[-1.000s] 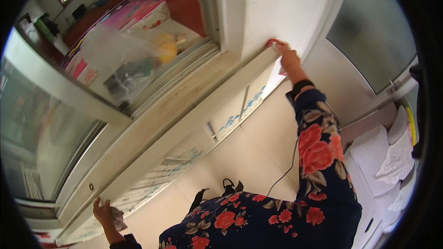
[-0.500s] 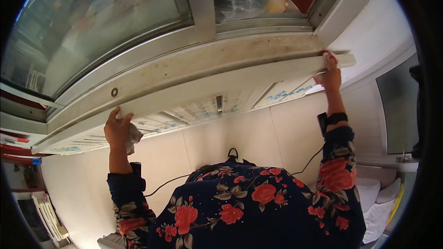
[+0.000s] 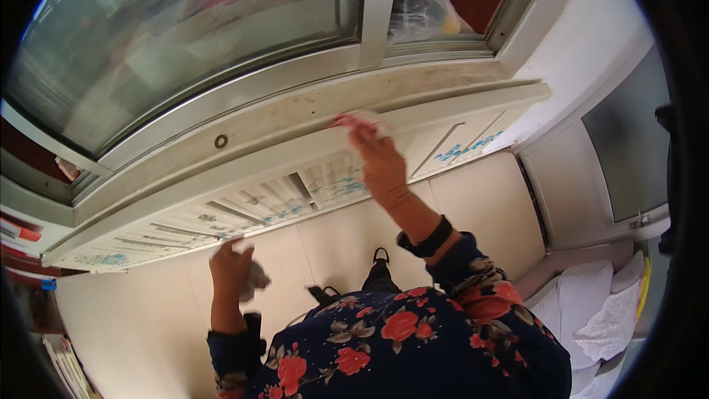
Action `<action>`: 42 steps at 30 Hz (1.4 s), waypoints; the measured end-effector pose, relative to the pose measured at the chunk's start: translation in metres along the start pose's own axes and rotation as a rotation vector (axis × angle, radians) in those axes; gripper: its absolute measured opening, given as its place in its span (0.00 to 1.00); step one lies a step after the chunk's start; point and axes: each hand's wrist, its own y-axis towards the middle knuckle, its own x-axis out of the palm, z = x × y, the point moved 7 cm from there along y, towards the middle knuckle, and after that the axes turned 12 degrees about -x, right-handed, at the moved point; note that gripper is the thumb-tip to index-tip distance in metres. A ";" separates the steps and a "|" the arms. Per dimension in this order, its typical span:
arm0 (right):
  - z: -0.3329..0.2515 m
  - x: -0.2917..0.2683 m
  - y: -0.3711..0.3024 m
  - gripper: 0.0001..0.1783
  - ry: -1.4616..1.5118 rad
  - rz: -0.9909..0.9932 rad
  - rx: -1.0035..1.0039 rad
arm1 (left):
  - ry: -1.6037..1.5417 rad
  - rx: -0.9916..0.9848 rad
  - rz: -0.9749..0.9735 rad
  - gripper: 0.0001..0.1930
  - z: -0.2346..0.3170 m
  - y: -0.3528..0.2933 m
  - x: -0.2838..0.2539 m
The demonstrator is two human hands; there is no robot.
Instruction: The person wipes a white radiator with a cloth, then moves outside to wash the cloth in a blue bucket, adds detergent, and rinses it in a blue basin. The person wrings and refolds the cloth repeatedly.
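My right hand [image 3: 384,166] presses a pink and white cloth [image 3: 360,120] onto the top edge of a long white slatted radiator [image 3: 288,159], near its middle. Its fingers are closed over the cloth. Lower down and to the left, my left hand [image 3: 230,270] is held off the radiator's front. A crumpled greyish cloth [image 3: 255,282] is bunched in its grip. Blue flower patterns mark the radiator's slatted front.
Behind the radiator runs a stained sill [image 3: 295,112] with a small ring [image 3: 221,141] on it, below a sliding glass window [image 3: 244,22]. A door with a dark pane [image 3: 628,140] is at right. Pale cushions [image 3: 583,303] lie at lower right.
My right hand has slid the pink cloth leftward from the radiator's right end to near its middle. My left hand has come down toward me, away from the top edge, still holding the greyish cloth.
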 end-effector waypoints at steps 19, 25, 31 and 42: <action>0.069 -0.033 0.029 0.17 0.456 0.345 0.247 | -0.382 -0.458 0.031 0.12 -0.144 -0.076 -0.002; 0.053 -0.034 0.026 0.17 0.193 0.234 -0.063 | -0.445 -0.533 -0.019 0.14 -0.140 -0.090 0.013; -0.020 0.000 0.033 0.21 0.349 0.139 -0.225 | -0.259 -0.567 0.008 0.15 -0.146 -0.102 0.014; -0.166 0.047 0.058 0.22 0.360 0.164 -0.452 | -0.397 -0.698 0.062 0.16 -0.207 -0.123 -0.025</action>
